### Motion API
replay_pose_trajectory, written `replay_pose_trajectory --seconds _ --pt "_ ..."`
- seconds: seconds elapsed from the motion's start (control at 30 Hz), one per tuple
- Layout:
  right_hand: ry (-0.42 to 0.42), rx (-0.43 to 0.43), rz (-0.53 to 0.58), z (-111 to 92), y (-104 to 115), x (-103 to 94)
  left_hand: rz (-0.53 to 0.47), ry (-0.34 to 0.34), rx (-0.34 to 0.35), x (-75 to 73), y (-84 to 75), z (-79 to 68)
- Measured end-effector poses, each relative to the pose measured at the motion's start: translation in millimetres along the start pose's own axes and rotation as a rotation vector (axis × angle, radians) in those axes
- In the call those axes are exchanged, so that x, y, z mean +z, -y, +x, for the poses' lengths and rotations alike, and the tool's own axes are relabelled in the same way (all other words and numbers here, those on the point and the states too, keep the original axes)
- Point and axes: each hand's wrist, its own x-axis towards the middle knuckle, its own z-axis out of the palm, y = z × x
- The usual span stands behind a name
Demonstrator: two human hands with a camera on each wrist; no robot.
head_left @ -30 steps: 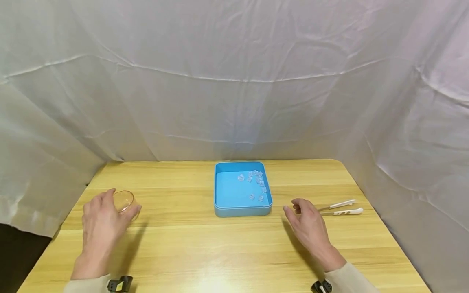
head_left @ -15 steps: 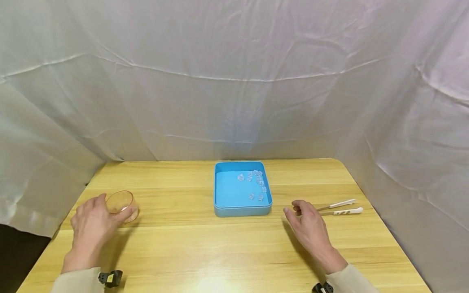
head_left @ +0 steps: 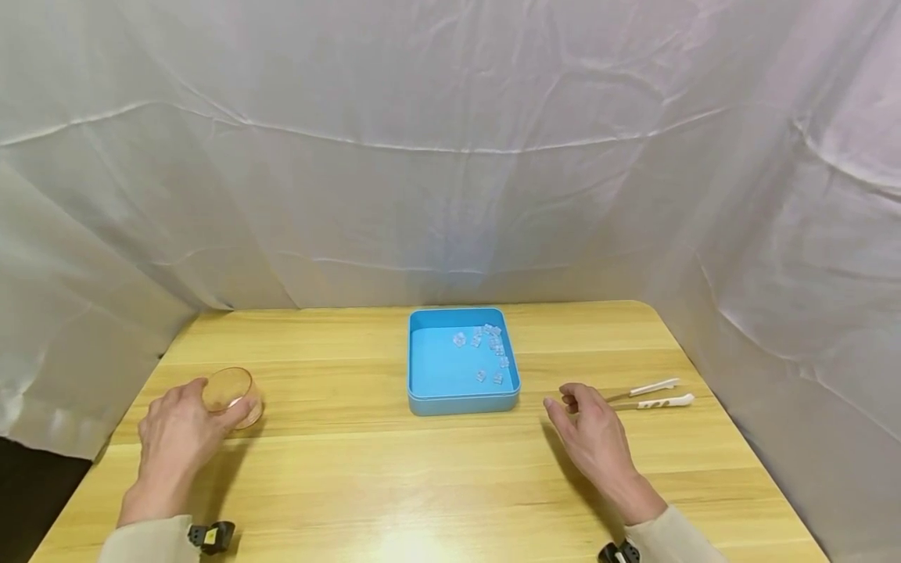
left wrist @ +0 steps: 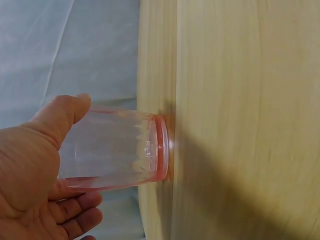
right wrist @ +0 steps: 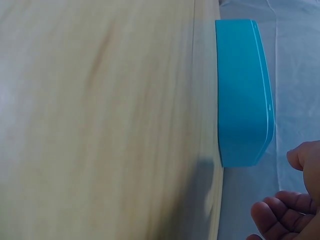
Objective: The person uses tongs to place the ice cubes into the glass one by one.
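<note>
My left hand is at the left of the table and grips a clear cup with a pinkish rim near its top. In the left wrist view, the thumb lies on one side of the cup and the fingers on the other, partly hidden behind it. The cup's base is at the tabletop. On the right, my right hand hovers with loosely curled fingers and holds nothing. Tongs with white handles lie just beyond it, their front ends partly hidden by the hand.
A square blue box stands at the middle back of the wooden table. Several clear cubes lie in it, mostly along its right side. A grey curtain surrounds the table at the back and sides.
My left hand and the cup have shifted slightly left from a second ago, and have stayed nearly still over the last half second. The right hand has kept its place.
</note>
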Motion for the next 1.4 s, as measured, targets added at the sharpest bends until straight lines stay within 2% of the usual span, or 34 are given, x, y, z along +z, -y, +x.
replay_pose_trajectory --seconds 0.43,0.67,0.9,1.17,1.4 --pt "-0.032 0.053 -0.023 -3 -10 -9.6 -0.016 0.001 0.021 3.7 -7.8 -6.9" --pt "0.001 0.168 -0.064 -1 -21 -20.9 -0.035 -0.010 0.032 8.2 -12.3 -10.1" --pt "0.028 0.208 -0.149 2 -37 -31.2 -0.040 -0.021 0.040 11.2 -16.5 -11.4" --pt "0.119 0.298 -0.225 7 -52 -40.7 -0.059 -0.017 0.031 13.1 -17.0 -12.1" --pt "0.131 0.297 -0.256 10 -60 -45.6 -0.054 -0.015 0.032 12.9 -17.8 -10.7"
